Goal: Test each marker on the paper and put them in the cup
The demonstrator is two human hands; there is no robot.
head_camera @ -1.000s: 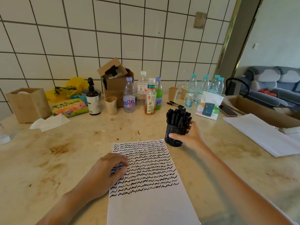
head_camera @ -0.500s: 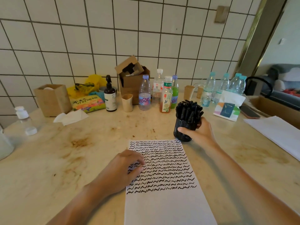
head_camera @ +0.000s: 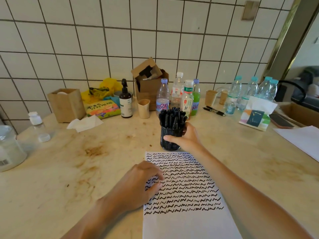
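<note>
Your right hand point(head_camera: 185, 138) grips the cup point(head_camera: 170, 138) just beyond the paper point(head_camera: 186, 219); your left hand point(head_camera: 138, 185), fingers curled, pins its edge.

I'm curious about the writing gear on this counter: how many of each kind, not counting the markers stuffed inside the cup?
Black mesh cup, packed with black markers: 1
White paper sheet covered in black squiggles: 1
Loose black pens lying flat: 2
Total: 4

Single head view, looking forward and down, close over table point(head_camera: 51, 178), facing tiled wall point(head_camera: 155, 40)
</note>
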